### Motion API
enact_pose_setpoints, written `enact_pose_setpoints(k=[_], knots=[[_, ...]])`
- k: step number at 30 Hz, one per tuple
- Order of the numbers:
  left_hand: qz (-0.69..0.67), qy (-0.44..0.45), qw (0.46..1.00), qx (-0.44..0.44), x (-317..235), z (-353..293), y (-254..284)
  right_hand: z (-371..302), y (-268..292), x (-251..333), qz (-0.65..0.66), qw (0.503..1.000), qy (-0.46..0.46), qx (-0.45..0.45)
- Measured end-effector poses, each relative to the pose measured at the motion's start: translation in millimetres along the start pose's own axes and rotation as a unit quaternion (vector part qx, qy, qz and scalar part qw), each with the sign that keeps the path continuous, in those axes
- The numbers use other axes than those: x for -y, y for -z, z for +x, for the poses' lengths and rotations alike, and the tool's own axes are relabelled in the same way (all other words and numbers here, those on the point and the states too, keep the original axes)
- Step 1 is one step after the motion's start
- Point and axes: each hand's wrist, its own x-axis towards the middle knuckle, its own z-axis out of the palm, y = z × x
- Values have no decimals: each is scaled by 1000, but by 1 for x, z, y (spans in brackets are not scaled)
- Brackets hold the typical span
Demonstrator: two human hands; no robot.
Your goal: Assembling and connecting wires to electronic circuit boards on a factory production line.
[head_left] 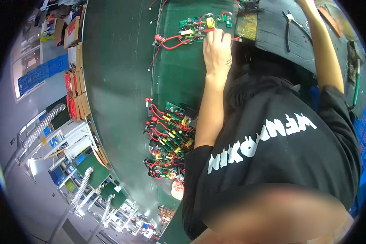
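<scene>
At the top centre, my left hand (pixel 218 51) is closed at the right edge of a green circuit board (pixel 187 32). Its curled fingers are around a red wire (pixel 236 39), whose end sticks out to the right; the fingertips themselves are hidden. The board carries a yellow-wound coil and other parts. Thick red leads run from it to a red connector (pixel 159 38) on the left. A small green board (pixel 227 19) lies just beyond. My right hand (pixel 304 1) is mostly cut off by the top edge, so its fingers do not show.
Several wired circuit boards (pixel 171 134) are piled beside my left forearm on the green bench (pixel 118 81). Black-handled cutters (pixel 288 30) lie on the dark mat (pixel 270 36) at the right. A green-handled tool (pixel 357 87) is farther right. Cartons (pixel 75 77) line the bench's left edge.
</scene>
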Motion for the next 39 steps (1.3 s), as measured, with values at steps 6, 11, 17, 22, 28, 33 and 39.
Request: enact_pose_setpoints(k=[6, 11, 17, 22, 28, 33, 39], knots=[[-239, 127, 954, -131, -1, 0, -4, -74, 76, 120, 132, 905, -322, 246], [-362, 286, 864, -201, 11, -23, 0, -137, 64, 51, 324, 871, -214, 302], [-410, 286, 845, -192, -6, -34, -14, -156, 35, 71, 499, 735, -313, 337], [-312, 216, 890, -252, -5, -14, -24, -151, 14, 59, 580, 670, -309, 344], [-283, 192, 926, -160, -2, 0, -19, -141, 2, 43, 596, 666, -286, 344], [-334, 213, 915, -79, -6, 6, -17, -149, 2, 34, 552, 668, -358, 348], [-257, 78, 963, -38, 5, 7, -4, -157, -14, 35, 529, 687, -378, 325]])
